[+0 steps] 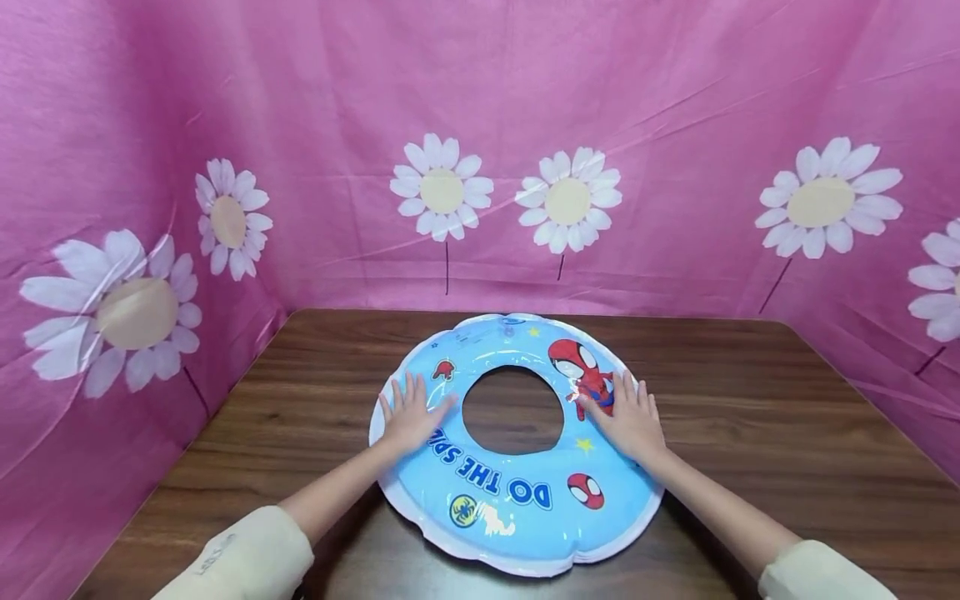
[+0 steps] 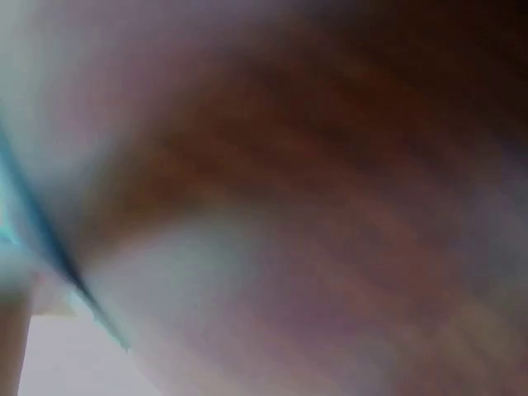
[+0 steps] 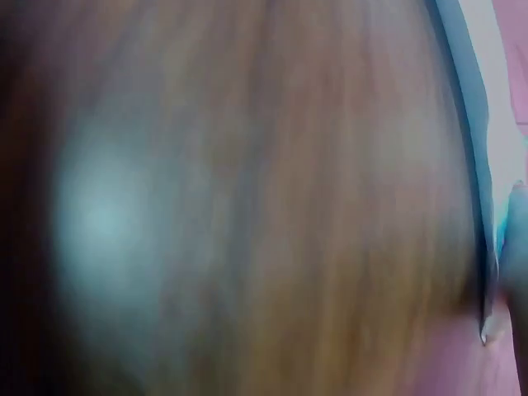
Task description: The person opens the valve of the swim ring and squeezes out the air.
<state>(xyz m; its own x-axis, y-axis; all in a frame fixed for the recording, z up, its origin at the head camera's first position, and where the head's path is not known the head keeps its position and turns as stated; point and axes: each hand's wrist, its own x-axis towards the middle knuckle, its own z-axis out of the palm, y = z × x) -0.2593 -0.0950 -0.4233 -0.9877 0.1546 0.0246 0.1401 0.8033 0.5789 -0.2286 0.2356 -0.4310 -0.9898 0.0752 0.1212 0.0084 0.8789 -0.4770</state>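
Note:
A blue inflatable swim ring [image 1: 517,533] with a pale rim lies on the wooden table in the head view. It carries red cartoon figures, yellow stars and blue lettering that faces away from me. My left hand [image 1: 411,417] rests on the ring's left side with fingers spread. On the opposite side, my right hand [image 1: 630,421] lies over the ring near the printed figure, its fingers extended and thumb toward the hole. Both wrist views are blurred; a ring edge [image 3: 474,124] runs down the right of the right wrist view, and the fingers there cannot be made out.
The brown wooden table [image 1: 765,417] extends around the ring on all sides. Behind and beside it hangs a pink cloth [image 1: 337,100] printed with white daisies. Light sleeves [image 1: 247,554] cover both forearms near the bottom of the head view.

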